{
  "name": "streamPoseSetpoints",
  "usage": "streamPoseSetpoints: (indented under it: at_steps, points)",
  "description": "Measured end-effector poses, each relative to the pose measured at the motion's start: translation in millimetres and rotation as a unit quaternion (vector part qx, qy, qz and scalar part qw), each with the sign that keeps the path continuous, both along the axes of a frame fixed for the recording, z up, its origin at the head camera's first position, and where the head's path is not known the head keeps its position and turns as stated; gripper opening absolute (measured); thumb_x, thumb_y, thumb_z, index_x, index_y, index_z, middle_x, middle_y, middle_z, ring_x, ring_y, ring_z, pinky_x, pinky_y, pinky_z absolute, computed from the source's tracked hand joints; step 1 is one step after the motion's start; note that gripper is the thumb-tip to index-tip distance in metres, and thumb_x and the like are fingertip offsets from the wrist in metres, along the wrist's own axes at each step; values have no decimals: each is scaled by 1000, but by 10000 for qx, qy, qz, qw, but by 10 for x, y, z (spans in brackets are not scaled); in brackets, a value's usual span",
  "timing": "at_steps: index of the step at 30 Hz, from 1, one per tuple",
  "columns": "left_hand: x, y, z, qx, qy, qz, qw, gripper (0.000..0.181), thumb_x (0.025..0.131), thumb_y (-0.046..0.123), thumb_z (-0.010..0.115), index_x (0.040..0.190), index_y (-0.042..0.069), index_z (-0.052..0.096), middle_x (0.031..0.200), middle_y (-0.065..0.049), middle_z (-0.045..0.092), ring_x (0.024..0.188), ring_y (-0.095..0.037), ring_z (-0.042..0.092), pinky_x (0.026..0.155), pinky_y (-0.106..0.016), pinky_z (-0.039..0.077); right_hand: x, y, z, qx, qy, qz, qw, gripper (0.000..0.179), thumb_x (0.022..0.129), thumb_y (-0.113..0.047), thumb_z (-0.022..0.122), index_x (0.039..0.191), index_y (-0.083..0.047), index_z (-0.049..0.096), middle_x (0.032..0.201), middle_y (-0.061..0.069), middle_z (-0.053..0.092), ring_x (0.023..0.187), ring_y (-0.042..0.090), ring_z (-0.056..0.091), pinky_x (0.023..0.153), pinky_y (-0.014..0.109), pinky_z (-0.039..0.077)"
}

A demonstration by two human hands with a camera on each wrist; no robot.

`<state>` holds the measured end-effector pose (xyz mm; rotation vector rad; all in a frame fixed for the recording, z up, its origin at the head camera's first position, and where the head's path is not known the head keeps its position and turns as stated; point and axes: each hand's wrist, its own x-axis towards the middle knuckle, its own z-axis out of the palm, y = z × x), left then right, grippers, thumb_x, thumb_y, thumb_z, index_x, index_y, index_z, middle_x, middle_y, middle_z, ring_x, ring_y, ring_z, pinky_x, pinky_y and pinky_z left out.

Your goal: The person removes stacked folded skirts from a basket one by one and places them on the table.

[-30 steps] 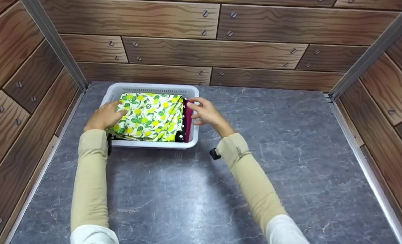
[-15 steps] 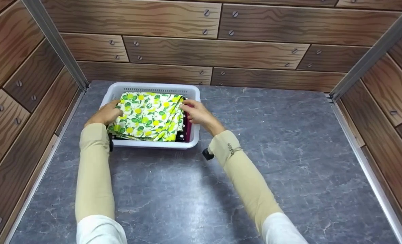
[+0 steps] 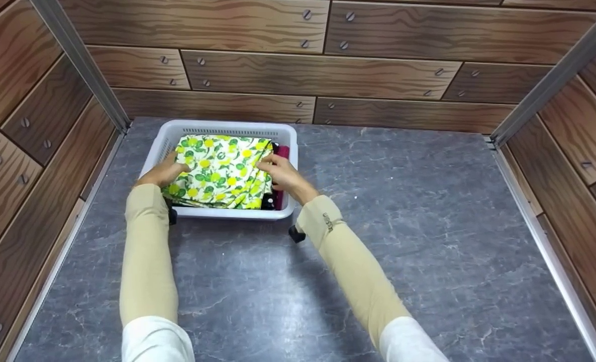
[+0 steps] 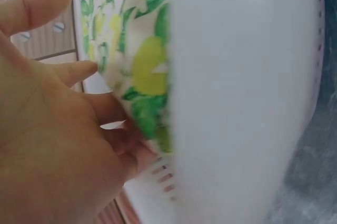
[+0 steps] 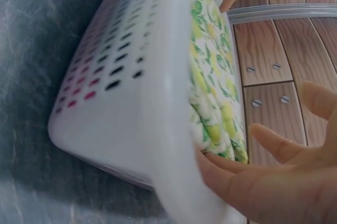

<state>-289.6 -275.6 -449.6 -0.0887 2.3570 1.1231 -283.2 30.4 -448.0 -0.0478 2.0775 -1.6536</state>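
Fingers (image 4: 76, 71) of a person's left hand (image 3: 161, 172) stand spread, thumb held apart, their tips against the edge of a folded lemon-print cloth (image 3: 217, 171); the lower ones bend in beneath that edge, where the tips are partly hidden. Across from it, the right hand (image 3: 286, 175) is likewise fanned, its thumb and forefinger parted in the air and its lower fingers dipping inside the rim at the cloth's opposite end; whether their tips press on fabric I cannot tell.

The cloth, white with yellow fruit and green leaves, lies between the two hands in a white plastic basket (image 3: 222, 214), its layers showing along the near edge. Beside its right end appear a black cloth with white dots (image 3: 269, 202) and, next to the basket wall, a magenta cloth (image 3: 279, 200), whose colour also shows through the wall's slots.

The basket sits at the back left of a grey, marble-veined tabletop (image 3: 428, 226), near the plank-patterned rear wall (image 3: 258, 75). Metal posts (image 3: 87, 70) rise at both back corners. Beige sleeves (image 3: 150, 256) cover both forearms below white upper sleeves (image 3: 155, 339), and a small black device (image 3: 297, 234) juts from under each wrist.
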Motion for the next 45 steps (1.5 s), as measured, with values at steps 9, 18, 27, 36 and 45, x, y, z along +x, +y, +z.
streamPoseSetpoints:
  at_steps: [9, 18, 27, 36, 45]
  points:
    - [-14, 23, 48, -420, 293, 121, 9986, 80, 101, 24, 40, 159, -3, -8, 163, -33, 2, 147, -52, 12, 115, -65, 22, 27, -96, -130, -124, -95, -214, 9996, 55, 105, -27, 55, 154, -7, 42, 161, 12, 33, 143, 30, 37, 112, 49, 37]
    - [-18, 34, 0, -463, 738, 161, 9961, 72, 99, 6, 42, 161, -3, 5, 161, -34, 14, 112, -43, 46, 81, -48, 41, 34, -133, -261, -214, 142, -188, 9995, 54, 103, -21, 59, 153, -7, 44, 160, 12, 35, 145, 31, 34, 116, 46, 33]
    - [10, 118, -47, -1317, 1822, 124, 9743, 52, 91, -8, 42, 142, -9, 46, 139, -35, 47, 130, -51, 42, 99, -59, 41, 21, -164, -328, -588, 15, -473, 9971, 45, 100, -11, 62, 143, 0, 54, 152, 16, 45, 138, 31, 43, 109, 44, 42]
    - [17, 116, -55, -1228, 2157, 157, 9686, 43, 92, -8, 49, 134, -9, 57, 134, -34, 54, 98, -45, 56, 80, -52, 48, 20, -188, -356, -704, -143, -672, 9952, 48, 99, -8, 63, 145, 2, 52, 153, 17, 44, 136, 31, 46, 109, 46, 42]
    - [-32, 51, -68, 105, 778, 279, 9965, 74, 97, 1, 53, 161, 0, 16, 163, -31, 15, 73, -21, 47, 68, -37, 40, 18, -199, -370, -1044, 151, -493, 9932, 76, 95, 2, 62, 161, -23, 33, 169, 3, 17, 153, 28, 13, 117, 48, 32]
